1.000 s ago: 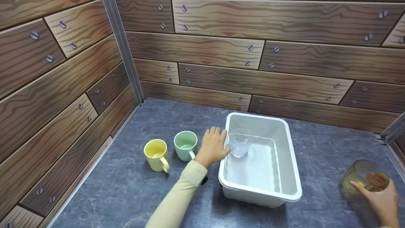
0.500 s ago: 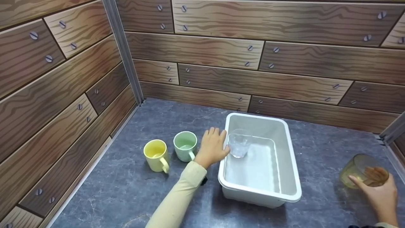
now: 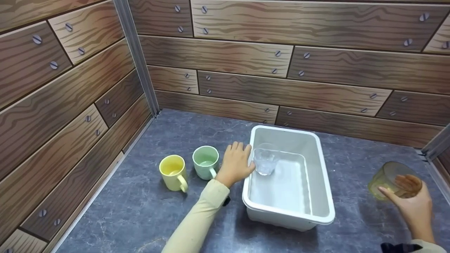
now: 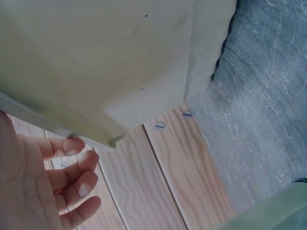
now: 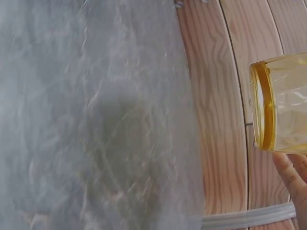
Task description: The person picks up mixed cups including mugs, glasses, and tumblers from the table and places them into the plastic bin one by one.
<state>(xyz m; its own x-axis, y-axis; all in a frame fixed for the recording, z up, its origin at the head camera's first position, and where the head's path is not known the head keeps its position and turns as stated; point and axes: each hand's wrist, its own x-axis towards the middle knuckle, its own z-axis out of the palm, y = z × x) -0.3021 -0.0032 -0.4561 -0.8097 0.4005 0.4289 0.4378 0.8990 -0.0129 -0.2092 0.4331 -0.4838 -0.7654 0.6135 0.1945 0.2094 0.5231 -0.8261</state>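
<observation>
My right hand [image 3: 416, 211] grips a yellow-tinted see-through glass [image 3: 383, 179], which hangs tilted above the table at the right; its thick amber base shows in the right wrist view. At the left rim of a white plastic tub [image 3: 274, 216], my left hand [image 3: 235, 164] rests with its thumb at the edge. The left wrist view has its fingers [image 4: 72, 179] relaxed and slightly bent beside the tub's outer wall. Inside the tub, near that hand, is a clear cup [image 3: 266, 163]. A green mug [image 3: 206, 163] stands close to the left forearm, beside a yellow mug [image 3: 174, 175].
The dark marbled table [image 3: 140, 211] ends at wood-plank-patterned walls [image 3: 225, 80] at the back and left. A metal post [image 3: 139, 56] marks the left corner. Bare tabletop lies between the tub and the right hand.
My right hand has lifted the yellow glass and carried it slightly left and away from me. My left hand, the tub and the mugs have stayed in place.
</observation>
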